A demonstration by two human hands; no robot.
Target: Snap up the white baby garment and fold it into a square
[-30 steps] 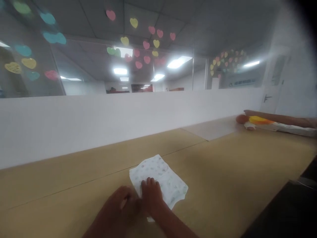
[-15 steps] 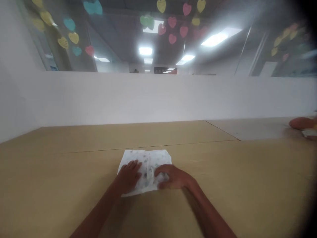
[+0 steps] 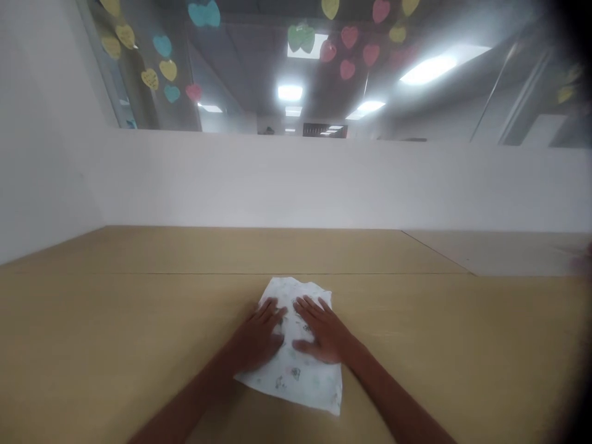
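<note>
A thin white cloth (image 3: 308, 382) with small grey and green prints lies spread on the tan table (image 3: 439, 345). My left hand (image 3: 259, 338) rests flat on its left side, fingers pointing away from me. Flat on the right side lies my right hand (image 3: 324, 333), its fingers stretched out and its thumb turned inward. Neither hand grips anything. A strip of cloth shows between the two hands, and its near edge reaches toward me past both wrists. The parts under my palms are hidden.
A low white wall (image 3: 259, 179) stands behind the table, with glass above it carrying heart-shaped sticky notes (image 3: 350, 37). Another white wall (image 3: 41, 166) bounds the left side. A pale grey panel (image 3: 522, 250) adjoins the tabletop at the far right.
The cloth was a smaller, folded-looking piece and now extends farther toward me. My right hand's curled fingers have flattened onto it. The view has shifted, and the person's hand at far right has nearly left view.
</note>
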